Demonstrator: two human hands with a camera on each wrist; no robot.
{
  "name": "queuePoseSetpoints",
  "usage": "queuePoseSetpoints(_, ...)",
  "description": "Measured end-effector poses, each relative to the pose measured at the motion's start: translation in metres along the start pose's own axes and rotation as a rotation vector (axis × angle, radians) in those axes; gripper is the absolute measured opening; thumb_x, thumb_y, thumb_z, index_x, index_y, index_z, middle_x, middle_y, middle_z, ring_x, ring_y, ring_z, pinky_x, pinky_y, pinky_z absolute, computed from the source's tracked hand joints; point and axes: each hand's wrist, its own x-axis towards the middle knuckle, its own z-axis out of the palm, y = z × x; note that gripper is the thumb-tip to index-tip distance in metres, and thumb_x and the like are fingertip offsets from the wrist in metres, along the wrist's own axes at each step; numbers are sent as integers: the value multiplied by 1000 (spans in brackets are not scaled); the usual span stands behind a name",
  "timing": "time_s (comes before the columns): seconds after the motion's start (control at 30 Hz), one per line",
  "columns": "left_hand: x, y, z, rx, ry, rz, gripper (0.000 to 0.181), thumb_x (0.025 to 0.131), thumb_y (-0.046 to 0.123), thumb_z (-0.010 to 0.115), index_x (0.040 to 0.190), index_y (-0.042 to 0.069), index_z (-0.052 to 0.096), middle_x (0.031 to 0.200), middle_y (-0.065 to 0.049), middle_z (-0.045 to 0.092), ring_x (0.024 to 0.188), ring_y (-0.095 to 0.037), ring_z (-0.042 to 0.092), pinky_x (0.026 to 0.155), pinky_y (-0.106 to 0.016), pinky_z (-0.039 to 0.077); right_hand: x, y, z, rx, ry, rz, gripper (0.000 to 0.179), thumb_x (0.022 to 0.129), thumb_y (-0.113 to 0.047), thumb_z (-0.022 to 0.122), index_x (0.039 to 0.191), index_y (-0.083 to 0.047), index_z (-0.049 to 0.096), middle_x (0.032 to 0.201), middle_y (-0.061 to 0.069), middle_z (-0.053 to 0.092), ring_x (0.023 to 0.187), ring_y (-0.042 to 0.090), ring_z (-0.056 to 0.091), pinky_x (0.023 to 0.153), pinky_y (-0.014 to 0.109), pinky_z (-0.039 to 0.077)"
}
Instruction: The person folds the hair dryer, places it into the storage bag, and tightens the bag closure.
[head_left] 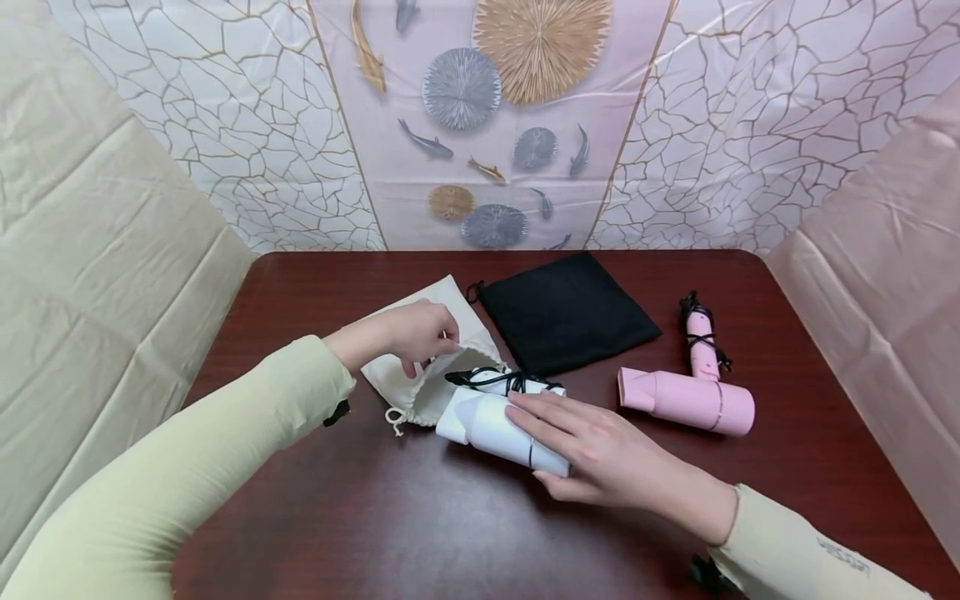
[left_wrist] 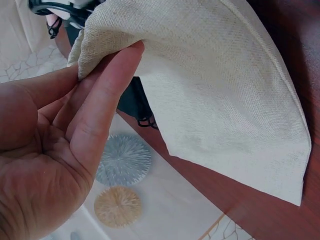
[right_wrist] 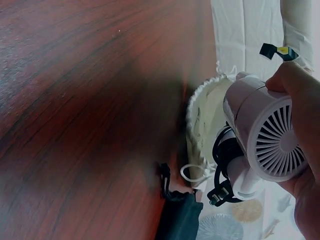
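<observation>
A white hair dryer (head_left: 498, 429) with a black cord wound about its folded handle is gripped by my right hand (head_left: 592, 446). Its nozzle end points left, at the mouth of a cream drawstring bag (head_left: 438, 392). The rear vent of the dryer faces the right wrist camera. My left hand (head_left: 420, 333) pinches the bag's rim between thumb and fingers and lifts it, so the mouth gapes. In the left wrist view the bag's cloth (left_wrist: 210, 105) hangs from those fingertips. The dryer's nozzle lies at the opening; how far in it reaches is hard to tell.
A black drawstring bag (head_left: 570, 312) lies flat behind the dryer. To the right, a pink hair dryer (head_left: 686, 400) rests on the dark red table (head_left: 360, 517), its handle wrapped in black cord. Fabric walls (head_left: 112, 208) enclose the table's back and sides.
</observation>
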Motion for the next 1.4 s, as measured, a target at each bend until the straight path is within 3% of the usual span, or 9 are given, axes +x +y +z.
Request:
queuePoseSetpoints(0.33, -1, 3, 2, -15, 0, -27, 21, 111, 15, 58, 107, 4, 76, 81, -10, 70, 61, -17, 76, 57, -29, 62, 9, 12, 18, -13, 34, -25, 78, 81, -23, 85, 149, 1, 58, 150, 19, 61, 132, 33, 65, 104, 49, 57)
queuePoseSetpoints(0.67, -1, 9, 5, -31, 50, -52, 23, 109, 11, 56, 102, 1, 76, 74, -9, 71, 56, -16, 74, 55, -28, 61, 17, 18, 35, -32, 28, -55, 76, 83, -24, 84, 149, 3, 57, 150, 21, 60, 133, 35, 64, 105, 50, 57)
queuePoseSetpoints(1.0, -3, 18, 7, -55, 36, -83, 25, 109, 9, 54, 102, 0, 77, 71, -11, 72, 57, -16, 75, 55, -30, 62, 23, 24, 49, -62, 47, -53, 76, 82, -23, 86, 148, 3, 58, 149, 21, 61, 133, 35, 63, 106, 48, 56)
queuePoseSetpoints(1.27, -1, 18, 9, -31, 88, -79, 30, 109, 11, 55, 88, 2, 75, 65, -6, 74, 53, -15, 73, 64, -27, 63, 26, 21, 59, -107, 28, -113, 75, 83, -26, 86, 146, 3, 59, 148, 21, 61, 133, 35, 62, 110, 46, 53)
queuePoseSetpoints(1.4, 0, 19, 10, 21, 106, -72, 27, 108, 13, 58, 92, 5, 79, 69, -4, 72, 54, -12, 73, 82, -32, 64, 28, 21, 62, -114, 23, -121, 75, 84, -27, 86, 147, 3, 59, 149, 20, 61, 134, 35, 62, 112, 45, 52)
